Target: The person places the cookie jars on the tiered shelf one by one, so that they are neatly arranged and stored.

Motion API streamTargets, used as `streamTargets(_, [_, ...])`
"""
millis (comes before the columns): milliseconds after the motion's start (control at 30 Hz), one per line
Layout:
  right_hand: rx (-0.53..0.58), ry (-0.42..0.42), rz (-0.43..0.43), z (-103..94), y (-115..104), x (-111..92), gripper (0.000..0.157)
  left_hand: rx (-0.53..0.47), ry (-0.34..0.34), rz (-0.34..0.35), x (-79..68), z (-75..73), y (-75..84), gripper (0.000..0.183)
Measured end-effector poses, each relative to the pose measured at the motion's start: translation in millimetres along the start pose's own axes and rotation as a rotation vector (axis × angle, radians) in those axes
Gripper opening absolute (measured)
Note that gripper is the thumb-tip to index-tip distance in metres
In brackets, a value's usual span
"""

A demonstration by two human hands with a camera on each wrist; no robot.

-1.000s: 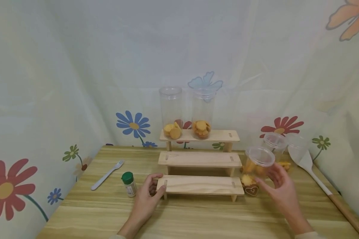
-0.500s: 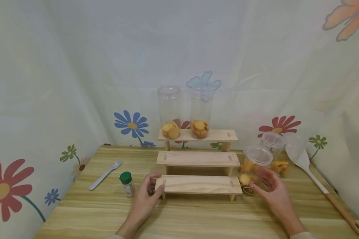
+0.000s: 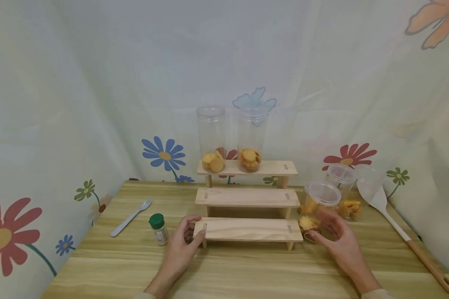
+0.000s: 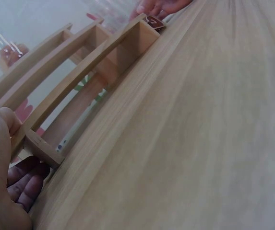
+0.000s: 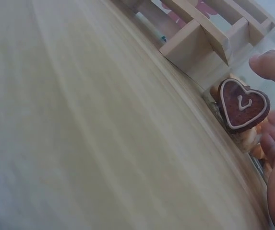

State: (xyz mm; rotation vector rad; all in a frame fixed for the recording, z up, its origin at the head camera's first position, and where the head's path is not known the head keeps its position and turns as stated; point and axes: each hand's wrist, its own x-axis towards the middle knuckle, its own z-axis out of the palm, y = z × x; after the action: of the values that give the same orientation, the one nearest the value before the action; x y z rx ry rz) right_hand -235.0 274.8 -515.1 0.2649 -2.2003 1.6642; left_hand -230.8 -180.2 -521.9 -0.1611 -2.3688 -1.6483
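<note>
My left hand (image 3: 181, 243) grips the left end of the three-tier wooden stand (image 3: 248, 229), thumb on the lowest board. In the left wrist view, fingers (image 4: 29, 184) of this hand curl beside the stand's leg. At the stand's right end, my right hand (image 3: 342, 245) is at a clear jar (image 3: 323, 195) of cookies, fingers along its right side and thumb loosely across its front. A heart-shaped brown cookie (image 5: 243, 105) with white icing shows low in the jar in the right wrist view. Two tall clear jars (image 3: 211, 133) with cookies stand on the top board.
Behind the right-hand jar are another cookie jar (image 3: 340, 178) and a further clear container (image 3: 369, 176). A white spatula (image 3: 393, 222) with a wooden handle lies along the right edge. Left of the stand are a green-capped shaker (image 3: 158, 229) and a pale fork (image 3: 131, 219).
My right hand has moved left and closer round the jar, its thumb now across the jar's lower front. The jar and stand have stayed put, and my left hand keeps its grip.
</note>
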Motion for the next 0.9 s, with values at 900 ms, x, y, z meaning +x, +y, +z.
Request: streamTargets(900, [0.164, 0.083, -0.146, -9.9, -32, 12, 0.059, 0.0, -0.007, -0.018, 0.2, -0.8, 0.5, 0.041])
